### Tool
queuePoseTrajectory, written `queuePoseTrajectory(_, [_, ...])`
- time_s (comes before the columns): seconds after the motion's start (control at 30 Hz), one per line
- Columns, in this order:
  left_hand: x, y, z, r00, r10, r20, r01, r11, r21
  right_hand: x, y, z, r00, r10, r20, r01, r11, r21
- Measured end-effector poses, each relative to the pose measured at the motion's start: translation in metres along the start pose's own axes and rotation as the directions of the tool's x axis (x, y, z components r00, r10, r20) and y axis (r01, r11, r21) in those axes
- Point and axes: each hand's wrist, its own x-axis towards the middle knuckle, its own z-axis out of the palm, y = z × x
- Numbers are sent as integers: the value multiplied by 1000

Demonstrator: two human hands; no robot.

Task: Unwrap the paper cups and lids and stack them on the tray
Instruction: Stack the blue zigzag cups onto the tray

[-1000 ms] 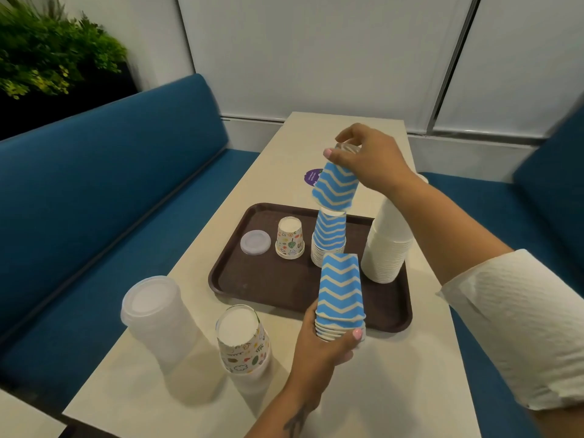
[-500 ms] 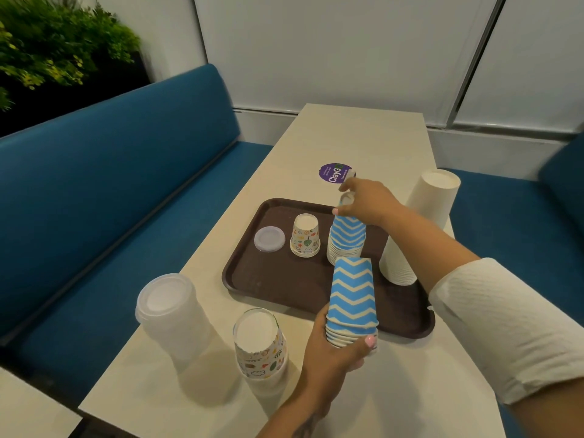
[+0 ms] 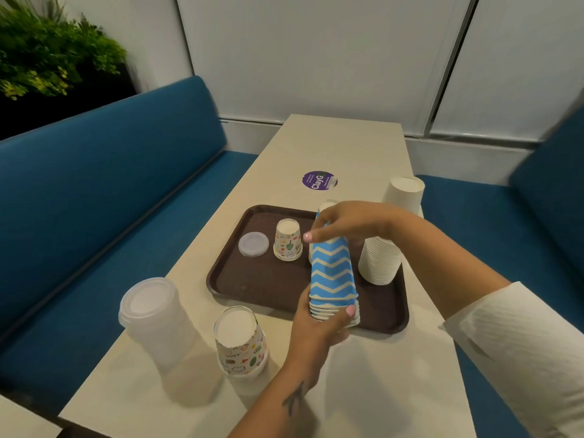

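Pale rectangular surface (image 3: 331, 147) carries one dark brown plastic tray (image 3: 268, 279). On the tray: one tall white paper cup stack (image 3: 384, 257), one clear round plastic lid (image 3: 253, 244), one single printed cup (image 3: 287, 239). Left hand (image 3: 319, 327) grips the blue zigzag cup stack (image 3: 333, 279) at its rims, apparently steadying it. Right hand (image 3: 344, 221) curls over its top cup, apparently to lift one off.
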Motion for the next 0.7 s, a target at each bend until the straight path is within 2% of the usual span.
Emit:
queuePoseTrajectory(0.1, [-1, 1, 4, 1000, 12, 13, -12, 1000, 9, -3, 4, 0, 999, 21, -37, -19, 999, 35])
queuePoseTrajectory(0.27, [-6, -2, 6, 999, 36, 34, -37, 999, 28, -6, 9, -6, 998, 52, -20, -51, 995, 87])
queuePoseTrajectory(0.47, [-7, -4, -1, 1000, 8, 2, -8, 1000, 12, -4, 2, -26, 959, 57, -279, -13, 988, 155])
queuePoseTrajectory(0.53, [-7, -5, -3, 1000, -3, -3, 3, 1000, 2, -2, -3, -35, 917, 52, -395, 29, 980, 195])
queuePoseTrajectory(0.6, [-6, -6, -5, 1000, -16, -8, 16, 1000, -5, 1, -8, -43, 846, 32, -533, 89, 976, 199])
queuePoseTrajectory(0.7, [-6, -9, -8, 999, -31, -13, 31, 1000, -6, 9, -11, -47, 721, -22, -693, 136, 985, 110])
